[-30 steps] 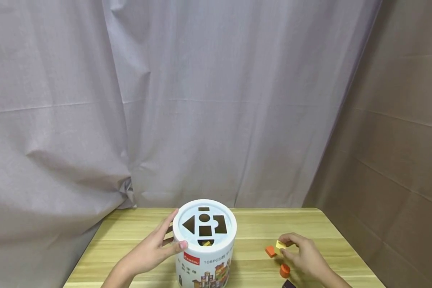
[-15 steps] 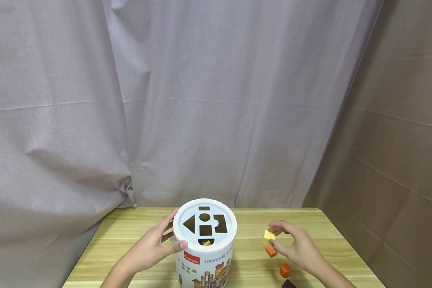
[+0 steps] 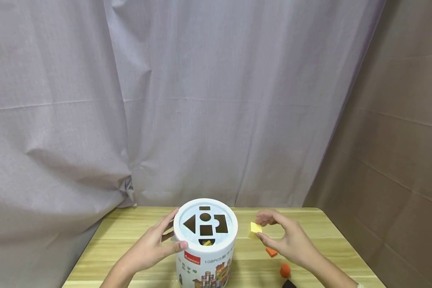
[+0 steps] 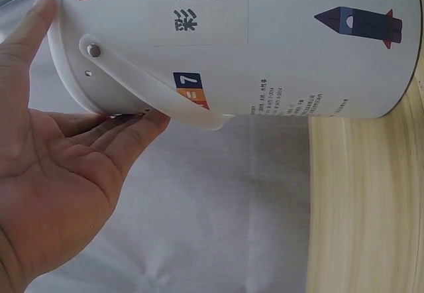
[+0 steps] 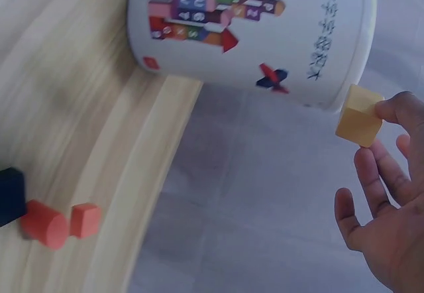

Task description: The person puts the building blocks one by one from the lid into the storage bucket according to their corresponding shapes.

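A white toy-block bucket [image 3: 206,260] stands upright, its pale blue lid [image 3: 206,236] cut with shaped holes. Against its rim rests my left hand [image 3: 147,244], thumb at the front and the other fingers along the side. Those fingers [image 4: 136,140] look nearly straight in the left wrist view. Between thumb and fingertips my right hand [image 3: 291,240] pinches a yellow cube-like block [image 3: 256,228], raised to the right of the bucket. In the right wrist view this block [image 5: 360,116] appears close to the bucket's rim; I cannot tell whether they touch. A yellow piece [image 3: 207,243] shows inside the half-round hole.
On the wooden table [image 3: 147,224] below my right hand lie an orange block [image 3: 271,252], an orange cylinder [image 3: 285,270] and a dark block [image 3: 289,284]. The bucket's white handle [image 4: 152,84] hangs along its side. A grey curtain [image 3: 216,120] covers the back.
My right hand has lifted the yellow block from beside the orange pieces and carried it left toward the bucket. My left hand has stayed at the rim.
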A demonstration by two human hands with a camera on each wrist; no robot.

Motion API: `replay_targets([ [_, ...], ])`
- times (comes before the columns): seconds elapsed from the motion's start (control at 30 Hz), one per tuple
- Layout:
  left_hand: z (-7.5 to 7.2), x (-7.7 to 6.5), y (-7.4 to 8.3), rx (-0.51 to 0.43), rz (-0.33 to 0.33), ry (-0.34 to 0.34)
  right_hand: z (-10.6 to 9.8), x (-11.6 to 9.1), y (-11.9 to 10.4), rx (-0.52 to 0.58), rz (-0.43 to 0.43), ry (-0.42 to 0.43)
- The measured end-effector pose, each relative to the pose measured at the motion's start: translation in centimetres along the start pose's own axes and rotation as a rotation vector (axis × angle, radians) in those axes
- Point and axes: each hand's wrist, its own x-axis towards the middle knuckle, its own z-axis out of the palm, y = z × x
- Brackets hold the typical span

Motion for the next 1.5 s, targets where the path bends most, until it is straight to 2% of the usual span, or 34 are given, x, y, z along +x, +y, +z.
replay_targets([
  [0.13, 0.0, -0.1, 0.2, -0.004, 0.001, -0.006, 0.2, 0.7, -1.1, -0.005, 0.029, -0.019],
  [0.47, 0.0, 0.1, 0.3, -0.008, -0.027, -0.006, 0.9, 2.4, -2.4, 0.009, 0.019, -0.043],
  [0.9, 0.0, -0.3, 0.3, -0.014, -0.023, -0.014, 1.7, 3.0, -3.5, 0.166, -0.028, -0.026],
  [1.2, 0.2, -0.4, 0.7, -0.035, -0.009, -0.02, 3.1, 4.0, -4.2, 0.2, -0.062, -0.013],
  [1.5, 0.4, -0.7, 1.1, -0.043, -0.014, -0.016, 4.4, 4.3, -4.6, 0.245, -0.051, -0.031],
])
